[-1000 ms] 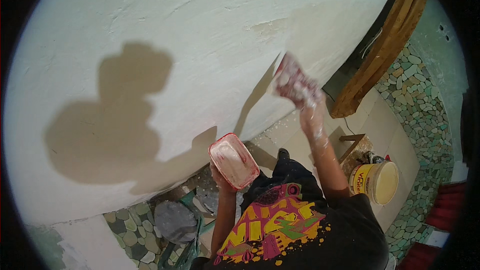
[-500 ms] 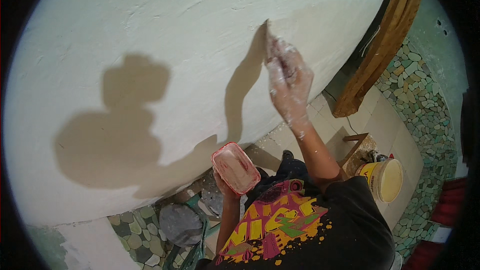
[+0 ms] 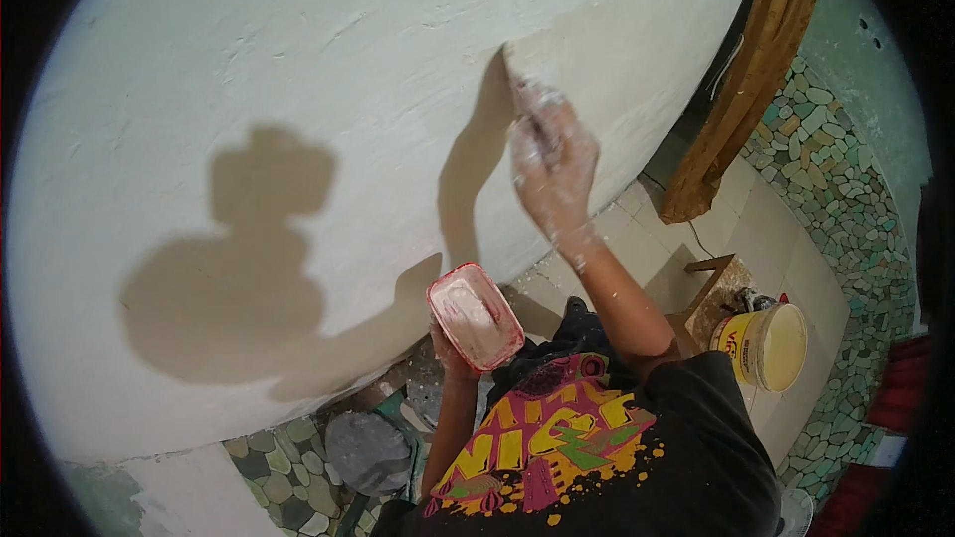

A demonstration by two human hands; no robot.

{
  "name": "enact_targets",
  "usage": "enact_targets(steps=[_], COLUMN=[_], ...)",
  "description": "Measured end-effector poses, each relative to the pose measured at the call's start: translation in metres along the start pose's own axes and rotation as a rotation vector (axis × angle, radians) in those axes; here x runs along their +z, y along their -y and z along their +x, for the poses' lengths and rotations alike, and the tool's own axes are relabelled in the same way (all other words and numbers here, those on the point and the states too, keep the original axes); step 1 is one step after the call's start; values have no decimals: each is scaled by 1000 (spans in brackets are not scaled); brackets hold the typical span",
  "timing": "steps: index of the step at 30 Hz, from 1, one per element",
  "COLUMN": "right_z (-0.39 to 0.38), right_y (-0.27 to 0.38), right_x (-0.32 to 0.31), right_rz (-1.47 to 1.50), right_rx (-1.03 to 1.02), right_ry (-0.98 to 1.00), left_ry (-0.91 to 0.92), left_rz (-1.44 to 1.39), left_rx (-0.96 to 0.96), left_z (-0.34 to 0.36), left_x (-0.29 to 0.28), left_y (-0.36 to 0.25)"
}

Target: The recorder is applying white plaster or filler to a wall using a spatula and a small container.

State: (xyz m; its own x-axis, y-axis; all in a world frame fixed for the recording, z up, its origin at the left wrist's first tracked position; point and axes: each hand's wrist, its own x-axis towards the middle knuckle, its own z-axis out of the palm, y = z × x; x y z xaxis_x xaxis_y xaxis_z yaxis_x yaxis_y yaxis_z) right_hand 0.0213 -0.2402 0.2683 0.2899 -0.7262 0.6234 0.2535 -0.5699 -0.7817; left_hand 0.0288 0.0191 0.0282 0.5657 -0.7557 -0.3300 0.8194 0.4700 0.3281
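I record one rectangular red-rimmed tub (image 3: pixel 501 298), tilted, open side visible, pale paste (image 3: pixel 477 316) within, positioned near. Farther and slightly right, I note a smeared spreader (image 3: pixel 517 86), nearly edge-on, slightly blurred, its far tip against the off-white wall (image 3: pixel 388 80).

We count two hands (image 3: pixel 450 350) (image 3: pixel 557 161), one red-rimmed tub (image 3: pixel 477 318), one hand-held spreader (image 3: pixel 516 88), one yellow-labelled bucket (image 3: pixel 738 340), one wooden stool (image 3: pixel 708 314) and one wooden beam (image 3: pixel 748 89), far right.
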Motion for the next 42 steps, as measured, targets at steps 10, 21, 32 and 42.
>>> enact_targets(steps=[10,21,32,42], right_z=[-1,-46,30,-27], right_y=[-13,-92,-41,-17], right_x=[-30,-52,-47,-6], right_rz=[-219,-731,-131,-28], right_rx=[-212,-378,112,37], right_ry=[67,352,-38,183], left_ry=[-6,-80,-90,-37], left_rz=[73,25,-27,-96], left_rx=[-5,-6,-73,-66], left_z=[5,-6,-6,1], left_x=[13,-17,-16,8], left_y=[4,14,12,9])
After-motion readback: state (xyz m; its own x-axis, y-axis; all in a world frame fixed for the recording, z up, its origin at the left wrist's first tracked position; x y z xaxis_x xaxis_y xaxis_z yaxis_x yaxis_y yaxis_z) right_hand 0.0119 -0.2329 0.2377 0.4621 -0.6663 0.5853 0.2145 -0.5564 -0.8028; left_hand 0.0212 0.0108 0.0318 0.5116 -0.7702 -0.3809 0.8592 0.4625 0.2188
